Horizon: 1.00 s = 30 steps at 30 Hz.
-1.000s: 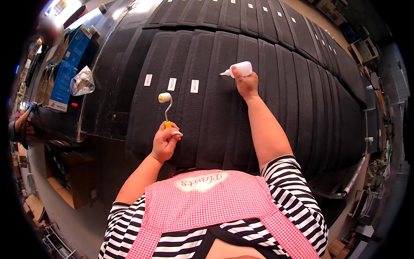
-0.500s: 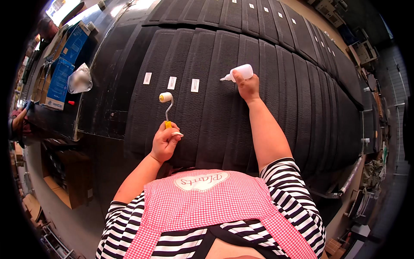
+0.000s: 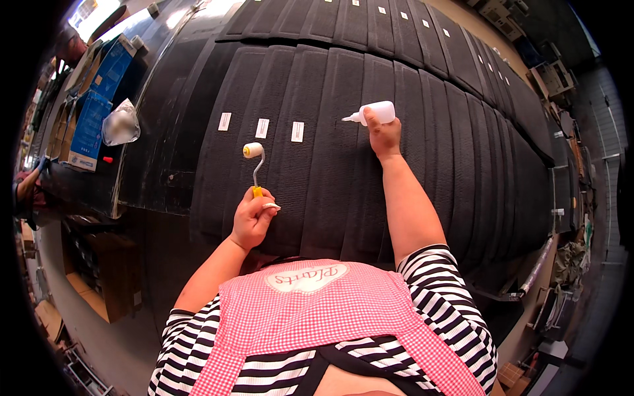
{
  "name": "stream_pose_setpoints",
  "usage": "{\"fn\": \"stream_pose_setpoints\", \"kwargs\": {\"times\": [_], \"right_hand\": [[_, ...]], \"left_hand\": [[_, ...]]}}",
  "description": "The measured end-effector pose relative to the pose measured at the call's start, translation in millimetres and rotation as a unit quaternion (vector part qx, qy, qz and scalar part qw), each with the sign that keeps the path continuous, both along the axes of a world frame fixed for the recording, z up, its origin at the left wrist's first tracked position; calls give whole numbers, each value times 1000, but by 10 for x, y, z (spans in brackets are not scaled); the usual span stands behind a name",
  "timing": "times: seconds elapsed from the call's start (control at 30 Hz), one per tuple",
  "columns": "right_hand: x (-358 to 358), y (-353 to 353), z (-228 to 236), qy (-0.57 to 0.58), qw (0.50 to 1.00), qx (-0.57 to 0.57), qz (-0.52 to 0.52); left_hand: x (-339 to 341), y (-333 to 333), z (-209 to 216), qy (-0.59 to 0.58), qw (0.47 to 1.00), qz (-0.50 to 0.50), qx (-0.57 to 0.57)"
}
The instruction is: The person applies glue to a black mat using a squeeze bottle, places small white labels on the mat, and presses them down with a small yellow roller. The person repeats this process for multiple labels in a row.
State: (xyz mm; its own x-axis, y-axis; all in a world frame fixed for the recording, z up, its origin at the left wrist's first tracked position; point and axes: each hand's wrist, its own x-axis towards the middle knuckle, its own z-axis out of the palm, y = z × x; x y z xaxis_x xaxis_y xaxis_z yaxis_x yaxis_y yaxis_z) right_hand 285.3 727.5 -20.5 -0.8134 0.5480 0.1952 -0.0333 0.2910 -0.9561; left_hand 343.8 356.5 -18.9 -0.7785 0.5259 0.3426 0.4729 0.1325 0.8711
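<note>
My left hand (image 3: pixel 251 221) is closed around the yellow handle of a small roller (image 3: pixel 253 151), its white cylinder pointing away from me. A small white item (image 3: pixel 271 206) also sticks out between those fingers; I cannot make out what it is. My right hand (image 3: pixel 385 137) grips a white squeeze bottle (image 3: pixel 379 113), tipped on its side with the nozzle toward the left. Beneath both hands lie overlapping dark ribbed mats (image 3: pixel 330 191). Three white labels, the rightmost one (image 3: pixel 298 132) among them, sit in a row on separate mats left of the nozzle.
A second row of labelled mats (image 3: pixel 317 23) lies farther back. On the dark table at left are a blue cardboard box (image 3: pixel 89 129), a clear plastic bag (image 3: pixel 121 125) and a red cap (image 3: pixel 107 160). An open carton (image 3: pixel 109 277) stands below. Another person's arm (image 3: pixel 28 183) shows at far left.
My right hand has shifted slightly to the right and nearer with the bottle, which lies more level. The left hand holds the roller in nearly the same place.
</note>
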Motion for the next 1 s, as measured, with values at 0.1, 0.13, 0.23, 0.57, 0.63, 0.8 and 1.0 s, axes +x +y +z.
{"fn": "stream_pose_setpoints", "kwargs": {"times": [0.1,0.13,0.23,0.57,0.63,0.8,1.0], "right_hand": [[-37,80,12,-12,1000,15,-16],[-55,82,5,-24,999,27,-22],[-64,88,-3,-36,997,65,-37],[-55,64,1,-55,993,97,-48],[-31,60,-2,-47,995,83,-38],[37,61,-22,-43,997,56,-12],[123,0,11,-37,999,21,9]], "left_hand": [[2,-9,-21,0,1000,-3,2],[7,-11,-24,-3,1000,-2,3],[-1,-13,-25,1,1000,-5,-2],[-9,-21,-28,8,1000,-8,-5],[-14,-20,-29,10,1000,-11,-5],[-13,-23,-33,10,1000,-11,-4],[-3,-24,-62,3,1000,-4,-1]]}}
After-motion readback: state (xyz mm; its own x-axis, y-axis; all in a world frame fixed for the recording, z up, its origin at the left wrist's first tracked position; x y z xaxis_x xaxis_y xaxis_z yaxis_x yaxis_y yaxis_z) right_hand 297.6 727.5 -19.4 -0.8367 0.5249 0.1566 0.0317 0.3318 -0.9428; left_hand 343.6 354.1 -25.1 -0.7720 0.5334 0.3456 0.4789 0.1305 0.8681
